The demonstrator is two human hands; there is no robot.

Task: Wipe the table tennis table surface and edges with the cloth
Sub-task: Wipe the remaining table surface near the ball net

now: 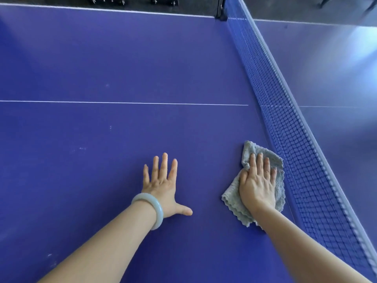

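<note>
Cloth (233, 202) half hidden under flat pressing right hand (258, 184), left hand (162, 185) splayed on table (81, 58), net (295, 139) cropped bottom-right

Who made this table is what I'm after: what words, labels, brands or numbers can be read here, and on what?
None: no text can be read in this view.
The purple-blue table tennis table surface bears only white lines.
The dark blue mesh net, grey terry cloth and pale green bangle show no print.
The pale marks on the black fittings beyond the far edge are too blurred to read.
</note>
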